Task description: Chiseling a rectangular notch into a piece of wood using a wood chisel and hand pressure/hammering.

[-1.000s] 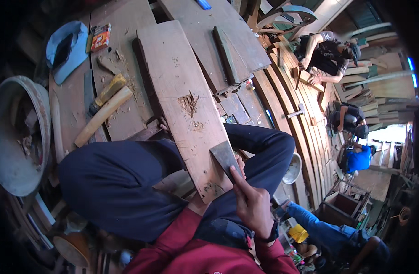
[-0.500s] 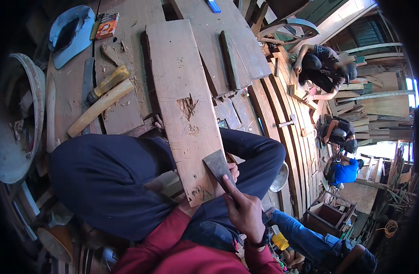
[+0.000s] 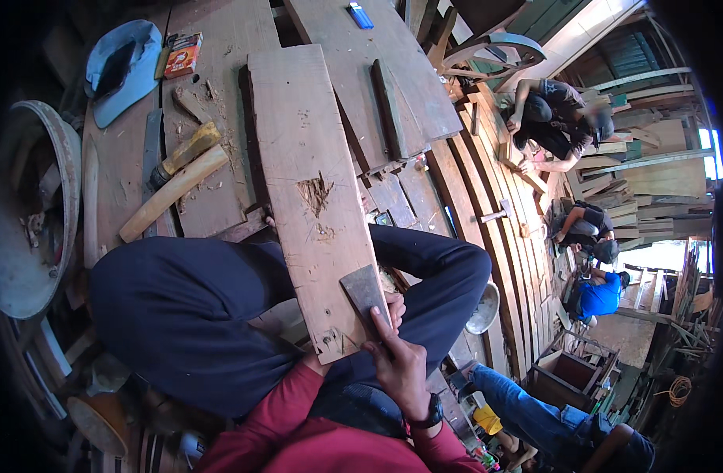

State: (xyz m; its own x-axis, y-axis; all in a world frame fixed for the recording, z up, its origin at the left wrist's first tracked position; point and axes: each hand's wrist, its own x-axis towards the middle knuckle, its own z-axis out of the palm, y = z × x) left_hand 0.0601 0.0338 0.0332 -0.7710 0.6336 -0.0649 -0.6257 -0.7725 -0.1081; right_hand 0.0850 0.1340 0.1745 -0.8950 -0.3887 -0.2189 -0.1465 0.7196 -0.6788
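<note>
A long wooden board point(image 3: 308, 138) slants over my lap, its near end toward me. Near its middle is a rough, splintered gouge. My right hand point(image 3: 401, 366) grips a flat steel blade point(image 3: 362, 288), like a plane iron, its index finger stretched along the metal. The blade's broad end lies on the board near the right edge. From the left, my left hand point(image 3: 313, 362) passes beneath the board's near end, mostly hidden. Fingers curled at the board's right edge, beside the blade, appear to belong to it.
To the left lie a wood-handled tool point(image 3: 190, 150), a curved wooden handle point(image 3: 176, 193), a pale cap point(image 3: 145, 67) with a phone, and a small red box point(image 3: 183, 57). A large basin point(image 3: 70, 189) stands far left. Several people work at right, near a hammer point(image 3: 497, 211) on planks.
The whole view has shifted slightly, moving the board a little left and down in the picture. The blade stays at nearly the same place on the board, still in my right hand.
</note>
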